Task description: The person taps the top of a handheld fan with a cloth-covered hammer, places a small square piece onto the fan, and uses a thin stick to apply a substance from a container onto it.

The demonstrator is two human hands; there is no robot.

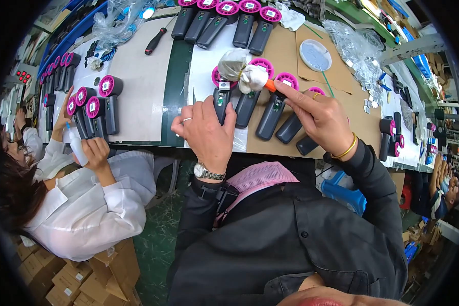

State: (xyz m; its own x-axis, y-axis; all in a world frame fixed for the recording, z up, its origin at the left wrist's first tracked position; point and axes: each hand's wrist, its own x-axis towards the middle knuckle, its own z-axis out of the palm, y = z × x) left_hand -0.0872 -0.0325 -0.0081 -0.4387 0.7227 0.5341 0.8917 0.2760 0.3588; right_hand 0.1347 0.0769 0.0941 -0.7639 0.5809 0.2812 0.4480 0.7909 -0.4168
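Observation:
My left hand (205, 133) grips the dark grey handle of a handheld fan (221, 103), thumb on one side and fingers on the other. The fan lies on the table with its pink round head away from me, partly covered. My right hand (315, 115) is closed around the orange handle of a mallet (271, 85) whose head is wrapped in white cloth. That wrapped head hovers over or rests on the fan's upper end; I cannot tell which. More fans (271, 118) lie in a row beneath and beside my right hand, with green circuit boards showing in their handles.
Several fans (212, 31) lie along the far side. A screwdriver (155, 42) is at far left, a white round dish (315, 55) at far right beside clear plastic bags (353, 45). On my left a co-worker (89, 204) holds a white bottle (77, 147) near other fans.

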